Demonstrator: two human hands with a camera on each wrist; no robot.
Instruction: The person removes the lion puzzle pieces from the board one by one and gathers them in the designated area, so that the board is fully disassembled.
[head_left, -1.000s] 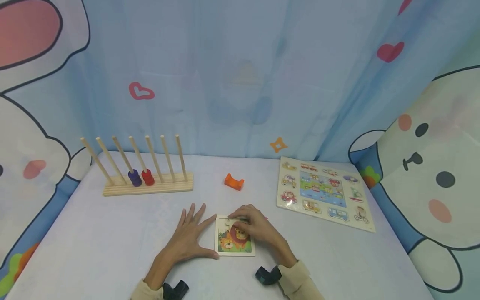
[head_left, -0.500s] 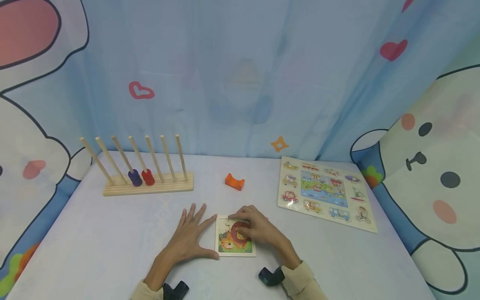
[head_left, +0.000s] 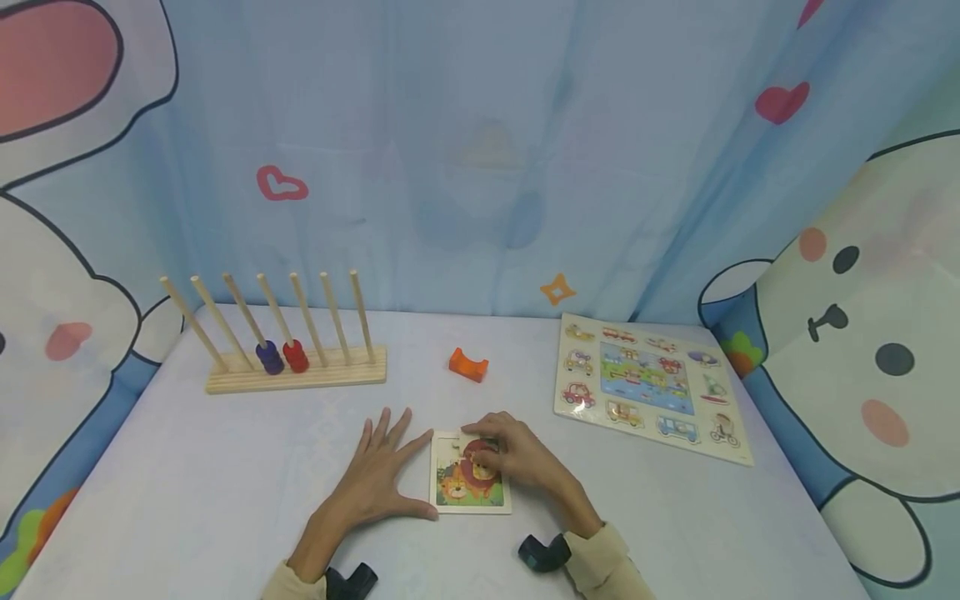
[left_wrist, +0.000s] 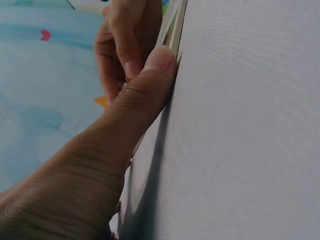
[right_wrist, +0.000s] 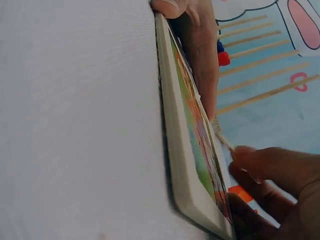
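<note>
A small wooden jigsaw puzzle with a lion picture lies flat on the table, its pale frame (head_left: 472, 509) in front of me. My left hand (head_left: 375, 483) is spread flat at the puzzle's left side, with thumb and index fingertip at its edge. In the left wrist view the thumb (left_wrist: 159, 60) touches the frame. My right hand (head_left: 517, 450) is over the puzzle's upper right part. In the right wrist view its thumb and finger pinch a thin, pale-edged puzzle piece (right_wrist: 224, 141), tilted up from the board. The fingers hide most of that piece from the head view.
A wooden peg rack (head_left: 296, 379) with a purple bead stack (head_left: 270, 357) and a red one (head_left: 296, 356) stands back left. An orange curved block (head_left: 468, 365) lies behind the puzzle. A vehicle puzzle board (head_left: 652, 387) lies back right. A blue curtain (head_left: 420, 167) hangs behind the table.
My right hand has shifted slightly to the right, and its thumb has moved a little over the lion's face. The left hand stays at the puzzle's left edge.
</note>
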